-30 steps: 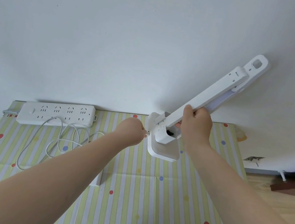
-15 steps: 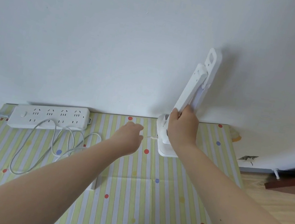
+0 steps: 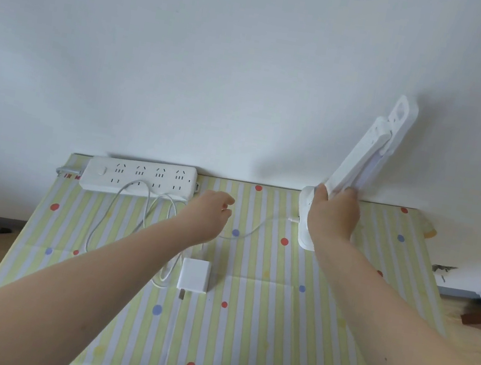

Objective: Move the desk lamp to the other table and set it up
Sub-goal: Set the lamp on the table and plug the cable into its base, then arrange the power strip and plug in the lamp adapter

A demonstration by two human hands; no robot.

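Against the wall at the table's (image 3: 235,356) far right edge, our right hand (image 3: 333,218) grips the desk lamp (image 3: 360,161) low on its tilted arm, its base on the striped cloth; our left hand (image 3: 208,212) hovers loosely curled, holding nothing, above the cable (image 3: 256,229), near the power strip (image 3: 138,178) and adapter (image 3: 194,275)

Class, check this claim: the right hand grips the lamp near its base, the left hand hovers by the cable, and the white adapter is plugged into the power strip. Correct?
Not quite. In the head view the white adapter lies unplugged on the striped tablecloth, apart from the power strip. The rest holds.
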